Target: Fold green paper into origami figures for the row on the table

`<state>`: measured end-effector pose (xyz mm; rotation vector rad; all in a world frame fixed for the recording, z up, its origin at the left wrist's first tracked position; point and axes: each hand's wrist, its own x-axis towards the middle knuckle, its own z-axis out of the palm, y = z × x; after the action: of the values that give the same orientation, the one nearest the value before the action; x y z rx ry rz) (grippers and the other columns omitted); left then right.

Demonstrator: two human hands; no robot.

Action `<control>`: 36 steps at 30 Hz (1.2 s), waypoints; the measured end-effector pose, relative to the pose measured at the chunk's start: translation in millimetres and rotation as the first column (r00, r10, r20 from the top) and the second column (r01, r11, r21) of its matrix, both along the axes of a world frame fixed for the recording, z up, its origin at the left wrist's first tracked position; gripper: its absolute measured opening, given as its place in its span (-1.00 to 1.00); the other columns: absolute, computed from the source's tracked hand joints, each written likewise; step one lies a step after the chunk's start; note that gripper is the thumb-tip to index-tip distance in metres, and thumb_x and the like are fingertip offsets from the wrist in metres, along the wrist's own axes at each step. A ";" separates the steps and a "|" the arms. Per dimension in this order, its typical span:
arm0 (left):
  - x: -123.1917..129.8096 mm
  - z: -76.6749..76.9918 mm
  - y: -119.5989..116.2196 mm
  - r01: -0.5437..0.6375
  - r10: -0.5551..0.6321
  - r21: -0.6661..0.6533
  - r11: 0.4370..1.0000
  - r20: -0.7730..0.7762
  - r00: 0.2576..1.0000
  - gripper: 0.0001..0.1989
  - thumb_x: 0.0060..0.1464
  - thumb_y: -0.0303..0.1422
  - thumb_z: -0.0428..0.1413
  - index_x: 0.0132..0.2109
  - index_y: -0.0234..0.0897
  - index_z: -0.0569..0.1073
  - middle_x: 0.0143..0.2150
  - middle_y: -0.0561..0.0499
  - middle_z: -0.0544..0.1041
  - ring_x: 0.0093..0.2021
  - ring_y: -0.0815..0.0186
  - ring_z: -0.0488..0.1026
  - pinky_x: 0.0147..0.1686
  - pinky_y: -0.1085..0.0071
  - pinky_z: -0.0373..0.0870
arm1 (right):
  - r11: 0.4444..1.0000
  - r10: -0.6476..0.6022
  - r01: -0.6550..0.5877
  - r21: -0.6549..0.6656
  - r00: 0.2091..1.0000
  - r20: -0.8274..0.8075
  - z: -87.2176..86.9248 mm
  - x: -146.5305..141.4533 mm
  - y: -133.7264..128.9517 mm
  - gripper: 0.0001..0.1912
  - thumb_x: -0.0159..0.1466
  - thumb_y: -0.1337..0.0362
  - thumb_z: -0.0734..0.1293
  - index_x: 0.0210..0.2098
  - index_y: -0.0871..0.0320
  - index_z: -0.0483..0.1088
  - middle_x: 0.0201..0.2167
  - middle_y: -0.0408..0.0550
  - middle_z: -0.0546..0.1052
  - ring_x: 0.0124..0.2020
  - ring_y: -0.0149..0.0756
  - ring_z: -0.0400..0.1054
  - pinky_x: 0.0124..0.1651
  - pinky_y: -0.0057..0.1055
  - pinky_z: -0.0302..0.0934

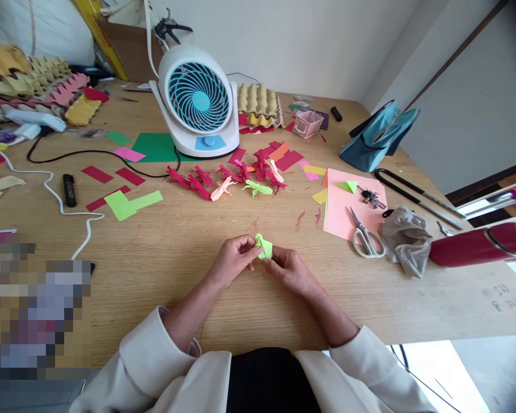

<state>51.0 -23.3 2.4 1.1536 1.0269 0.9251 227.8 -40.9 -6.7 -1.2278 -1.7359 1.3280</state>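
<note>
A small folded piece of light green paper (pixel 265 248) is held just above the wooden table, near the middle of the view. My left hand (pixel 237 258) pinches its left side between thumb and fingers. At its lower right edge, my right hand (pixel 287 268) grips it with the thumb and fingertips. Beyond the hands lies a group of folded paper figures, mostly red (pixel 199 186), with pale pink ones (pixel 222 188) and a light green one (pixel 258 188) among them.
A white fan (pixel 200 103) stands behind the figures. To the right are scissors (pixel 367 235) on pink paper (pixel 339 212), keys (pixel 373 199), a crumpled grey cloth (pixel 407 238) and a red bottle (pixel 481 244). Green paper pieces (pixel 122 205) and a black marker (pixel 69 190) lie left.
</note>
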 end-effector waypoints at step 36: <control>-1.3 -4.8 -1.0 -0.065 0.269 0.461 0.885 -0.392 0.880 -0.65 0.23 -0.26 0.01 -0.50 -0.26 0.17 -0.57 0.15 0.16 -0.52 0.44 0.12 -0.48 0.47 0.08 | 0.997 0.050 -0.051 -0.054 0.999 -0.010 4.0 1.9 -0.5 -0.62 0.31 0.05 0.26 -0.53 0.17 0.30 -0.62 -0.21 0.37 -0.55 -0.44 0.17 -0.44 -0.47 0.04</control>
<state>49.8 -24.3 -2.4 1.7328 1.3513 1.0940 229.7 -41.4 -2.8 -1.2136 -1.7459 1.4160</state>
